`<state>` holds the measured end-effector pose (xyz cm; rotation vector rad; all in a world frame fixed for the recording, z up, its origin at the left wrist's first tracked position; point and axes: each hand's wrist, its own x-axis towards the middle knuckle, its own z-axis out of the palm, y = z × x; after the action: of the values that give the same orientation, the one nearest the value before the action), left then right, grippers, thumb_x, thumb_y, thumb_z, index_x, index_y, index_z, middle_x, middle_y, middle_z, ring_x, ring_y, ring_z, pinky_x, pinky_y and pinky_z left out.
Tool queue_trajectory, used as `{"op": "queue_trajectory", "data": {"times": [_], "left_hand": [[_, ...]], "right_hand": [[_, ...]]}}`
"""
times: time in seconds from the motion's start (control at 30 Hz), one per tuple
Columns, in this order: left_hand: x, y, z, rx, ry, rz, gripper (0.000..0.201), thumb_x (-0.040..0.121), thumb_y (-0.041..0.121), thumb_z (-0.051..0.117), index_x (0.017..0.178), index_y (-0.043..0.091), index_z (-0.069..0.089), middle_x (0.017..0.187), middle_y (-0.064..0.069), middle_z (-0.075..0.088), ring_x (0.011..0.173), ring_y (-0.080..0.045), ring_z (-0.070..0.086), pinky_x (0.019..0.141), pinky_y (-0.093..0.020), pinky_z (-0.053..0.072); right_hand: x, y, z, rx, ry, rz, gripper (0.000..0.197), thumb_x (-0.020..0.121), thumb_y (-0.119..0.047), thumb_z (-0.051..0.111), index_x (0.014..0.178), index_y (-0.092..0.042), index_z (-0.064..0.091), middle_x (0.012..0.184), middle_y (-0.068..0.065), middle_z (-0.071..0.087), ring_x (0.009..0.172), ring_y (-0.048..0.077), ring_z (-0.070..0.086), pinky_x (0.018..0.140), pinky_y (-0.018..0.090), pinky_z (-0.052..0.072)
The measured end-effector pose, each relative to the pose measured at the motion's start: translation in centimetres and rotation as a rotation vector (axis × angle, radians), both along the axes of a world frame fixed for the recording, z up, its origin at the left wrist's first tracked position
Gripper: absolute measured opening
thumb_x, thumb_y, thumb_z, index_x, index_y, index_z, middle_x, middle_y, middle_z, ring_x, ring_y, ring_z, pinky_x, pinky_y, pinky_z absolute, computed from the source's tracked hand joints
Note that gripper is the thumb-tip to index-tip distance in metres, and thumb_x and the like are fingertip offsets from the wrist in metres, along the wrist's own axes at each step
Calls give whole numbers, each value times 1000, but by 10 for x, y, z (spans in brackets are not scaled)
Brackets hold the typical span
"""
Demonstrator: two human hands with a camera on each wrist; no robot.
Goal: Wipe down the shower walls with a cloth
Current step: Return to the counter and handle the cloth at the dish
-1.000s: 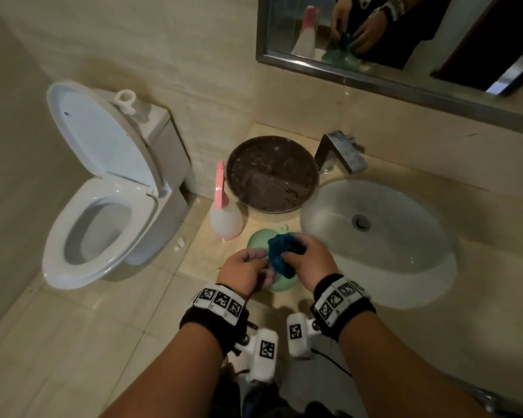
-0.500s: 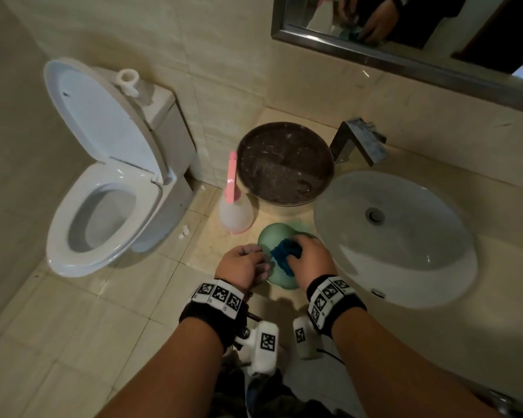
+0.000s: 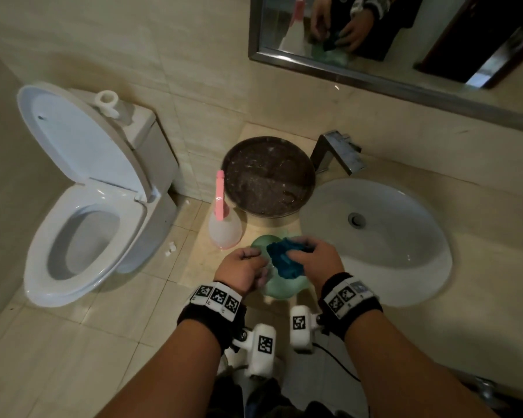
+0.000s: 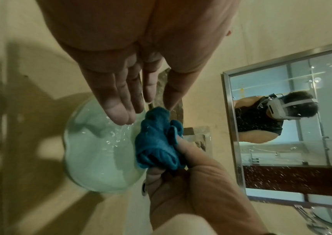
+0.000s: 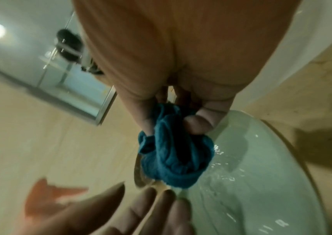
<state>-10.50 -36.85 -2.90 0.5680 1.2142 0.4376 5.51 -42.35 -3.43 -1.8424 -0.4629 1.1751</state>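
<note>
A bunched, wet blue cloth [image 3: 284,259] [image 4: 158,140] [image 5: 174,155] hangs over a pale green bowl [image 3: 277,289] [image 4: 99,151] [image 5: 261,159] that holds water on the counter edge. My right hand [image 3: 310,260] [image 4: 181,171] [image 5: 181,114] grips the cloth, fingers and thumb curled round its top. My left hand [image 3: 245,268] [image 4: 133,101] [image 5: 141,205] hovers just left of the cloth with straight wet fingers, holding nothing. No shower wall shows directly; glass panels appear only in the mirror reflection.
A white toilet [image 3: 82,206] with its lid up stands at the left. A pink-handled brush in a white holder [image 3: 224,221] and a dark round basin [image 3: 267,176] sit behind the bowl. A white sink [image 3: 375,236] with a steel tap [image 3: 338,152] lies right; a mirror [image 3: 405,34] hangs above.
My left hand has let go of the cloth and its fingers have straightened. The right hand keeps the cloth bunched over the bowl. The view has shifted slightly.
</note>
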Motion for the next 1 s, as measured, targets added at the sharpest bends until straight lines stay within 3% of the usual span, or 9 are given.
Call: {"op": "queue_trajectory", "data": {"times": [0.1, 0.27, 0.4, 0.5, 0.57, 0.67, 0.77, 0.9, 1.0], "left_hand": [[15, 4, 19, 19, -83, -81, 41, 96, -8, 64, 132, 8, 54, 88, -22, 65, 65, -23, 59, 59, -32, 47], [39, 9, 48, 34, -168, -170, 33, 97, -10, 61, 125, 6, 56, 107, -24, 72, 70, -26, 76, 54, -34, 63], [53, 8, 59, 68, -165, -255, 27, 98, -11, 59, 121, 1, 54, 85, -27, 73, 66, -33, 73, 57, -39, 64], [63, 4, 67, 145, -145, -297, 24, 97, -10, 59, 119, -5, 54, 66, -25, 62, 43, -23, 55, 49, -31, 50], [68, 3, 74, 162, -165, -342, 20, 97, -10, 57, 116, -5, 58, 63, -19, 60, 37, -19, 52, 43, -25, 44], [79, 4, 86, 149, -221, -391, 27, 97, -13, 52, 122, -5, 61, 83, -22, 70, 56, -22, 69, 45, -26, 52], [91, 3, 91, 132, -243, -424, 31, 101, -9, 51, 129, -4, 62, 90, -22, 70, 69, -26, 67, 54, -28, 51], [110, 3, 91, 173, -208, -431, 20, 102, -3, 55, 120, 1, 63, 91, -18, 67, 73, -24, 68, 64, -32, 59], [122, 5, 86, 208, -118, -457, 12, 101, -1, 58, 108, 4, 66, 87, -15, 63, 73, -27, 62, 67, -37, 55]], "right_hand": [[7, 0, 24, 61, 249, -145, 23, 91, 7, 66, 106, -10, 69, 105, 18, 71, 85, 30, 71, 72, 41, 61], [16, -4, 52, 118, 315, -239, 26, 95, 3, 62, 120, -3, 65, 109, 23, 71, 83, 29, 70, 60, 32, 60], [18, -8, 67, 87, 246, -233, 17, 101, -9, 57, 114, -14, 67, 115, 21, 70, 86, 25, 67, 67, 28, 56], [16, -17, 75, 63, 343, -220, 18, 101, -29, 60, 116, -24, 69, 111, 11, 72, 95, 27, 66, 86, 42, 54], [17, -24, 79, 130, 414, -221, 23, 100, -26, 63, 122, -22, 68, 109, 14, 73, 94, 30, 68, 89, 50, 56], [25, -30, 84, 221, 380, -301, 27, 99, -10, 63, 125, -17, 65, 113, 20, 71, 97, 37, 69, 87, 55, 59], [39, -34, 87, 245, 332, -384, 32, 97, -5, 64, 128, -16, 63, 122, 26, 67, 101, 44, 69, 84, 58, 60], [61, -44, 90, 255, 308, -531, 31, 100, 2, 56, 128, -12, 60, 114, 23, 67, 85, 35, 71, 67, 43, 61], [83, -52, 88, 226, 272, -600, 25, 103, 0, 53, 126, -5, 58, 94, 16, 61, 67, 23, 61, 55, 32, 50]]}}
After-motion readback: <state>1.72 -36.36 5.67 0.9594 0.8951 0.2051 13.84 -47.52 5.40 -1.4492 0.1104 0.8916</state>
